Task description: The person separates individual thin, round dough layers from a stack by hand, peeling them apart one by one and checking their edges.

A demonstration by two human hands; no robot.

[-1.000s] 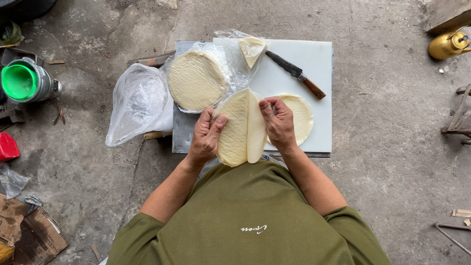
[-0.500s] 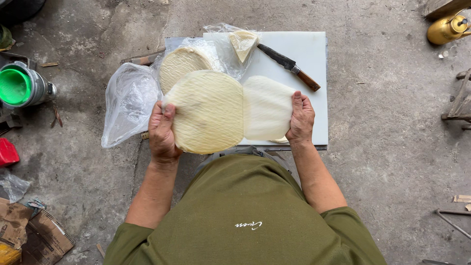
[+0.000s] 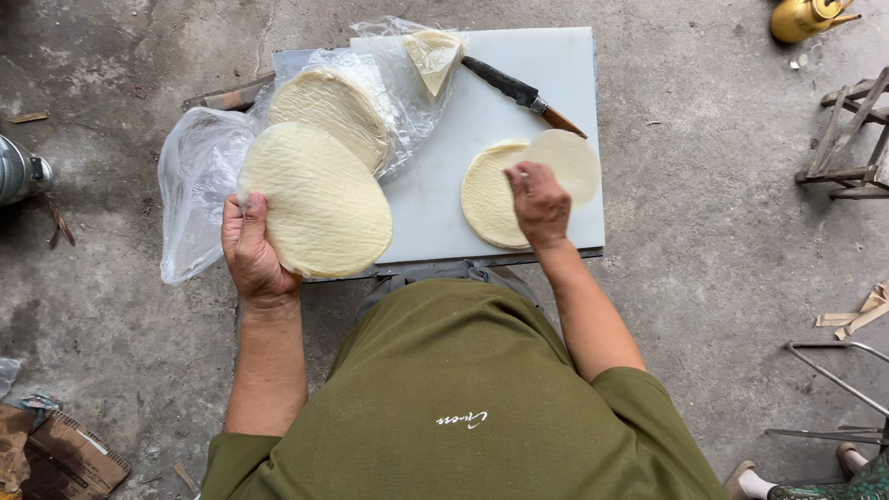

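The left hand (image 3: 252, 248) gripped a round, pale, ridged wafer disc (image 3: 317, 199) by its edge at about eight o'clock, thumb over the face and fingers behind, holding it tilted above the near-left corner of the white cutting board (image 3: 435, 190). Half a second earlier both hands had spread a stack of discs between them above the board; by this moment the stack had been parted, one disc carried off to the left and the rest set down. The right hand (image 3: 537, 206) lay loosely curled, pressing down on two overlapping discs (image 3: 528, 190) flat on the board at four o'clock of its centre, grasping nothing. So the separating looked done for this disc. At eleven o'clock of the held disc sat a stack of discs in a clear plastic bag (image 3: 329, 106); at twelve o'clock on the board lay a folded wedge of wafer (image 3: 433, 57), a wooden-handled knife (image 3: 520, 93) just beside it.
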